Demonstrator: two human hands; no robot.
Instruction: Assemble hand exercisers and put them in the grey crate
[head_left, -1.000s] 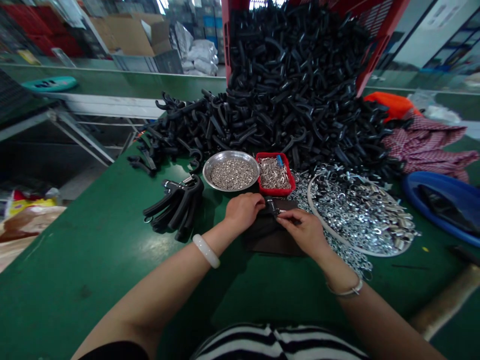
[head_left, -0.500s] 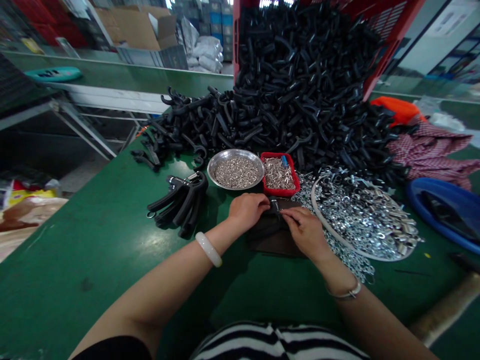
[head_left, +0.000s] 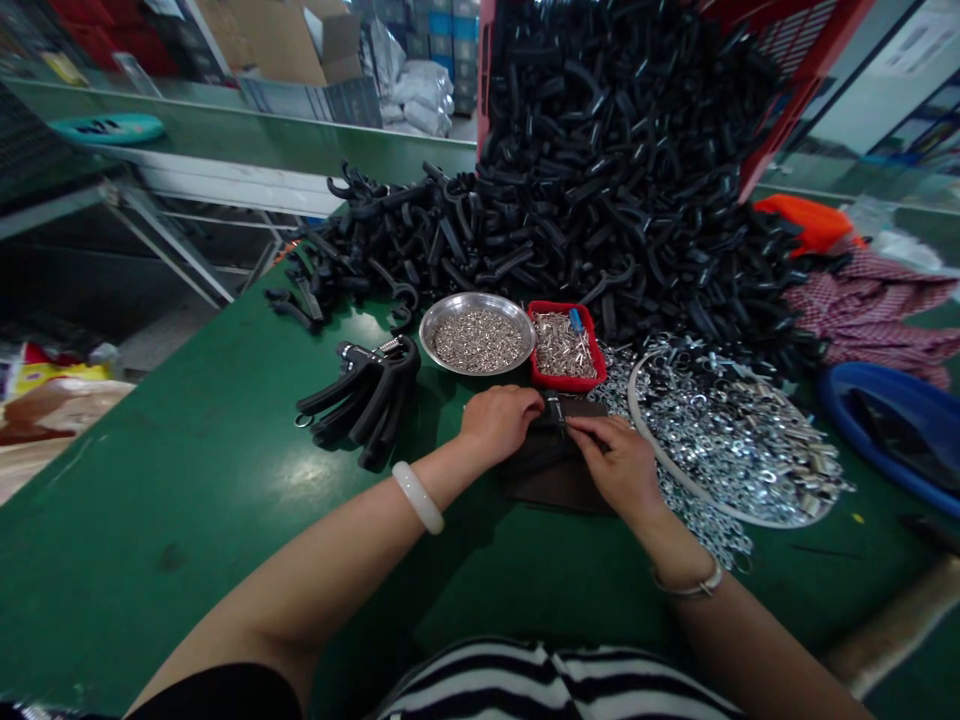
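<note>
My left hand point(head_left: 501, 425) has its fingers closed on the near-black end of a plastic hand-grip handle point(head_left: 544, 458), which lies over a dark flat pad point(head_left: 559, 492). A small shiny metal piece point(head_left: 555, 408) sits on that handle, between my two hands. My right hand point(head_left: 621, 462) is pinched at the right of this piece; what its fingertips hold is too small to make out. To the left lies a bunch of black hand grippers point(head_left: 367, 400) with springs. Just beyond my hands are a steel bowl point(head_left: 429, 345) of small metal parts and a red tray point(head_left: 568, 383) of rivet-like pins.
A large heap of black handles point(head_left: 525, 230) spills from a red crate point(head_left: 772, 130) at the back. On the right, a round tray point(head_left: 643, 425) overflows with metal parts, beside a blue basin point(head_left: 832, 400). A checkered cloth point(head_left: 862, 300) lies behind it.
The view has shifted slightly, so the things on the table appear a little further right. Both hands stay at the handle in nearly the same pose.
</note>
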